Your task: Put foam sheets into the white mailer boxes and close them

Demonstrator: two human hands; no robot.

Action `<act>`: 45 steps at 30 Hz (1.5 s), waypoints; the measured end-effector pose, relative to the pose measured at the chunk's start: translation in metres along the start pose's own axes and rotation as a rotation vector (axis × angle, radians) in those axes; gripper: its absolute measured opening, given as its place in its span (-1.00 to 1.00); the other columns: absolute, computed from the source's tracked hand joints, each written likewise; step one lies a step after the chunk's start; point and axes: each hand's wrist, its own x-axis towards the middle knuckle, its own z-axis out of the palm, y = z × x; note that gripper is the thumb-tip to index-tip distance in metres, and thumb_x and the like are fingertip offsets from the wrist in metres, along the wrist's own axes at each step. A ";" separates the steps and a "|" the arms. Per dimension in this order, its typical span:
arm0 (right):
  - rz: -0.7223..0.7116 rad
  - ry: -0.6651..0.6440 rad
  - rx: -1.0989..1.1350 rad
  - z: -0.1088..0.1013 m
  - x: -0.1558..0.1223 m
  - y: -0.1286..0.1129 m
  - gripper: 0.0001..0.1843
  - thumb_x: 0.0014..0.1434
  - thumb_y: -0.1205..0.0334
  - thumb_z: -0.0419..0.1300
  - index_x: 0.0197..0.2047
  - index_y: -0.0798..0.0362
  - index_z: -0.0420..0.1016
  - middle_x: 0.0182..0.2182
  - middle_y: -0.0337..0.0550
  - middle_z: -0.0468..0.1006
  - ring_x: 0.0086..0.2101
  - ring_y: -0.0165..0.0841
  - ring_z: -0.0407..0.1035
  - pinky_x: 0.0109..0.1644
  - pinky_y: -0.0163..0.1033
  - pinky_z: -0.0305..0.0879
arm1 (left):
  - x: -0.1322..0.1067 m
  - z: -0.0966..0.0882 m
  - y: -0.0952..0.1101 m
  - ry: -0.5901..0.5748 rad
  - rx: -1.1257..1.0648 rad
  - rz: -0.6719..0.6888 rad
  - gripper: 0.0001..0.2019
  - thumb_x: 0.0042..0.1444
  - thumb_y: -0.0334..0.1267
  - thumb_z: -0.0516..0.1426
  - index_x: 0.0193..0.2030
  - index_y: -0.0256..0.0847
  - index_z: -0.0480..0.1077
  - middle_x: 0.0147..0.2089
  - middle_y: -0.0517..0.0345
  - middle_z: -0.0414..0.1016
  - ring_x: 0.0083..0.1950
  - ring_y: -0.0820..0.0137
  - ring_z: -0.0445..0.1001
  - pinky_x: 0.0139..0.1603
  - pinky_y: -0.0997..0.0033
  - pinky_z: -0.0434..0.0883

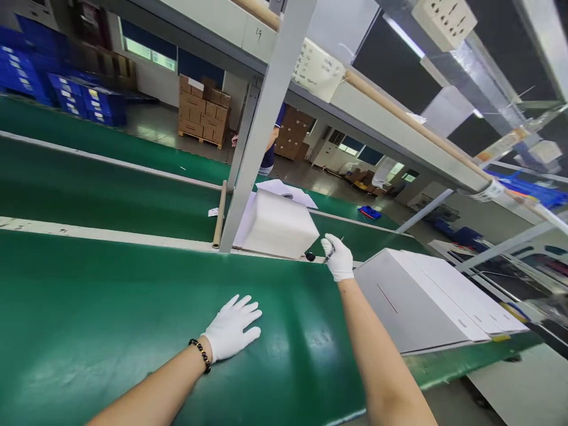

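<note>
My left hand [231,326], in a white glove, lies flat and open on the green work surface [110,307] with its fingers spread. My right hand [338,258], also gloved, is stretched forward and closed around a thin dark pen-like tool [332,251]. It hovers just right of a white foam block [277,226] and a small black round object [310,257]. A stack of flat white cartons [426,296] lies immediately right of that hand.
A grey upright post [261,136] rises from the bench's far edge, with a wooden rod [219,216] beside it. White sheets [286,192] lie behind the block. Another person [270,148] stands beyond. Cardboard boxes [202,112] and blue crates [66,89] fill the background.
</note>
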 end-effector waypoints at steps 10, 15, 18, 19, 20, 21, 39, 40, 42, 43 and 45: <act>0.008 -0.460 -0.130 0.025 0.080 -0.074 -0.59 -0.07 0.07 0.37 -0.17 0.07 0.47 -0.28 -0.08 0.57 -0.29 -0.25 0.43 -0.18 -0.23 0.30 | 0.001 0.009 -0.005 0.056 -0.051 0.035 -0.58 0.24 -0.02 0.03 0.18 -0.04 0.40 0.32 0.13 0.31 0.42 0.12 0.06 0.43 -0.05 -0.04; 0.010 -0.460 -0.079 0.019 0.088 -0.073 -0.79 -0.03 0.14 0.32 -0.44 0.03 0.39 -0.48 -0.21 0.51 -0.43 -0.35 0.36 -0.29 -0.30 0.24 | 0.001 0.005 -0.003 0.027 -0.053 0.030 -0.54 0.22 0.01 0.04 0.21 -0.05 0.37 0.33 0.13 0.28 0.43 0.10 0.04 0.44 -0.05 -0.06; 0.065 -0.345 -0.073 0.015 0.083 -0.081 -0.93 0.04 0.26 0.23 -0.39 0.05 0.41 -0.47 -0.14 0.53 -0.41 -0.29 0.39 -0.26 -0.24 0.26 | 0.002 0.007 -0.005 0.041 -0.058 0.041 -0.53 0.22 0.03 0.04 0.22 -0.04 0.37 0.33 0.13 0.29 0.43 0.11 0.05 0.43 -0.06 -0.05; 0.089 -0.285 -0.082 0.013 0.079 -0.085 -0.92 0.08 0.26 0.18 -0.32 0.06 0.42 -0.41 -0.08 0.55 -0.36 -0.25 0.41 -0.22 -0.20 0.28 | 0.003 0.009 -0.007 0.051 -0.063 0.048 -0.53 0.22 0.04 0.04 0.22 -0.04 0.37 0.33 0.13 0.29 0.43 0.11 0.05 0.43 -0.07 -0.05; 0.108 -0.205 -0.077 0.010 0.073 -0.089 -0.86 0.13 0.25 0.12 -0.23 0.08 0.41 -0.33 -0.02 0.56 -0.30 -0.21 0.43 -0.18 -0.16 0.29 | 0.003 0.010 -0.008 0.057 -0.067 0.053 -0.53 0.22 0.04 0.04 0.22 -0.04 0.37 0.32 0.13 0.29 0.43 0.11 0.05 0.43 -0.07 -0.05; 0.110 -0.102 -0.040 0.006 0.065 -0.094 -0.81 0.17 0.22 0.08 -0.16 0.09 0.40 -0.25 0.03 0.56 -0.24 -0.20 0.44 -0.13 -0.13 0.30 | 0.004 0.012 -0.010 0.061 -0.069 0.057 -0.52 0.22 0.04 0.04 0.22 -0.05 0.37 0.32 0.12 0.30 0.43 0.10 0.05 0.43 -0.08 -0.06; 0.102 -0.047 0.854 0.081 -0.167 -0.158 -0.53 0.05 -0.23 0.17 -0.33 0.05 0.44 -0.40 0.00 0.62 -0.37 -0.19 0.51 -0.22 -0.12 0.48 | -0.006 -0.010 -0.033 0.153 0.123 -0.333 -0.35 0.20 0.04 -0.03 0.36 -0.24 0.17 0.45 -0.15 -0.04 0.47 -0.08 -0.17 0.39 -0.27 -0.23; 0.095 -0.073 0.871 0.083 -0.166 -0.156 -0.53 0.05 -0.22 0.18 -0.29 0.06 0.44 -0.35 0.04 0.63 -0.32 -0.17 0.53 -0.18 -0.10 0.48 | -0.008 -0.010 -0.035 0.156 0.130 -0.336 -0.34 0.20 0.06 -0.04 0.37 -0.22 0.16 0.46 -0.13 -0.05 0.47 -0.08 -0.18 0.39 -0.26 -0.25; 0.106 -0.072 0.882 0.084 -0.163 -0.152 -0.50 0.04 -0.22 0.19 -0.24 0.08 0.44 -0.27 0.09 0.63 -0.25 -0.14 0.54 -0.10 -0.07 0.47 | -0.013 -0.010 -0.039 0.160 0.135 -0.335 -0.33 0.20 0.11 -0.04 0.38 -0.18 0.15 0.46 -0.10 -0.06 0.47 -0.07 -0.19 0.40 -0.25 -0.27; 0.121 -0.070 0.874 0.084 -0.162 -0.150 -0.49 0.03 -0.23 0.19 -0.23 0.08 0.44 -0.26 0.10 0.63 -0.23 -0.12 0.54 -0.09 -0.06 0.47 | -0.016 -0.010 -0.041 0.158 0.133 -0.331 -0.33 0.19 0.12 -0.04 0.37 -0.17 0.16 0.46 -0.08 -0.06 0.47 -0.07 -0.19 0.40 -0.24 -0.27; 0.156 -0.073 0.832 0.083 -0.161 -0.146 -0.46 0.00 -0.28 0.19 -0.27 0.07 0.42 -0.29 0.12 0.63 -0.27 -0.11 0.54 -0.13 -0.05 0.48 | -0.022 -0.013 -0.046 0.149 0.122 -0.323 -0.32 0.16 0.14 0.01 0.36 -0.14 0.18 0.46 -0.05 -0.04 0.47 -0.06 -0.18 0.40 -0.24 -0.25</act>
